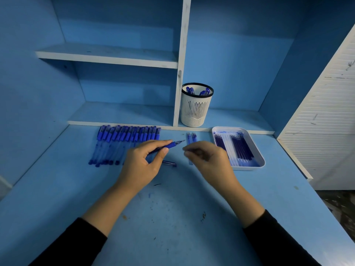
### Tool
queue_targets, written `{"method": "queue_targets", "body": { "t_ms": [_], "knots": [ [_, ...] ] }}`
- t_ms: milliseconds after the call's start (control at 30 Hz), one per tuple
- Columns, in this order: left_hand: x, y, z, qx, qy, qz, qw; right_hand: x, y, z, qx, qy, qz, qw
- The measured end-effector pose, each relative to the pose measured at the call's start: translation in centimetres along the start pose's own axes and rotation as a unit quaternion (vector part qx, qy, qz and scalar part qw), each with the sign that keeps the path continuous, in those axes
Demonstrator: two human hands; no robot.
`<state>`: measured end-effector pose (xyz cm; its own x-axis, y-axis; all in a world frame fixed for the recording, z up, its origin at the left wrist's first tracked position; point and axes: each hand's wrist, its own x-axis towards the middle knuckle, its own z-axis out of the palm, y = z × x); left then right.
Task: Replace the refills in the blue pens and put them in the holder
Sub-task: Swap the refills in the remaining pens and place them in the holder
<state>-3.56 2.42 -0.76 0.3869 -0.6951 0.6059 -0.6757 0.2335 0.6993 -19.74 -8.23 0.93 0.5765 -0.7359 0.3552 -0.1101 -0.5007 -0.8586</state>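
My left hand (143,163) grips a blue pen (171,145) by its rubber grip, tip pointing right with no cap on. My right hand (206,159) hovers just right of the tip, blurred, fingers curled; whether it pinches anything I cannot tell. A pen cap (170,163) lies on the desk between my hands. A row of several capped blue pens (124,139) lies to the left. A few loose refills (192,138) lie behind my right hand. The white holder (196,110) with several pens stands on the low shelf behind.
A white tray (257,150) holding several refills sits to the right of my right hand. The blue desk (172,217) has ink marks near its middle. Blue shelves rise behind, and a white slatted panel (326,112) stands at the right.
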Motion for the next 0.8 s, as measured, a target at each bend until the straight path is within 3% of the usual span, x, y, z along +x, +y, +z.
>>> {"method": "queue_targets", "body": {
  "t_ms": [100, 233, 800],
  "knots": [
    [-0.1, 0.1, 0.1, 0.010, -0.002, 0.014, 1.000, 0.2, -0.9, -0.7, 0.122, 0.061, 0.027, 0.990],
    [0.0, 0.1, 0.3, 0.018, -0.003, 0.020, 1.000, 0.2, -1.3, -0.9, 0.172, 0.046, 0.021, 0.984],
    [0.0, -0.1, 0.3, 0.048, -0.025, 0.063, 0.997, 0.2, -0.5, -1.2, -0.018, -0.001, -0.120, 0.993]
  ]
}}
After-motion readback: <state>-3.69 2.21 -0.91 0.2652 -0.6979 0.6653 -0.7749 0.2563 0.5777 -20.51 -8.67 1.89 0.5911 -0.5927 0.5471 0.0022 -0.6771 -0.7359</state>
